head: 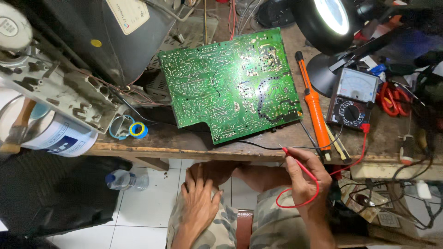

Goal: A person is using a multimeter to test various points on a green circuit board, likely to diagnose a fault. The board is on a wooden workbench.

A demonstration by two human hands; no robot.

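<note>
Green circuit board (pixel 230 83) speckled with silver solder dots; red probe (pixel 300 163) and red lead (pixel 323 177); orange soldering iron (pixel 315 108); camouflage-patterned trousers (pixel 272 226); white floor tiles (pixel 138 212).

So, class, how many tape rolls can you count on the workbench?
2: a pale blue tape roll and a blue-and-yellow tape roll, side by side near the bench's front edge, left of the green circuit board. Clutter may hide more.

My worn wooden workbench (pixel 184 146) carries a green circuit board (pixel 230 83), solder side up. Just right of it lies an orange desoldering pump (pixel 314 107), then an analog multimeter (pixel 353 99) near the black lamp base (pixel 320 74). At the left edge sit tape rolls (pixel 131 129) and a white bucket (pixel 55 133).
</note>
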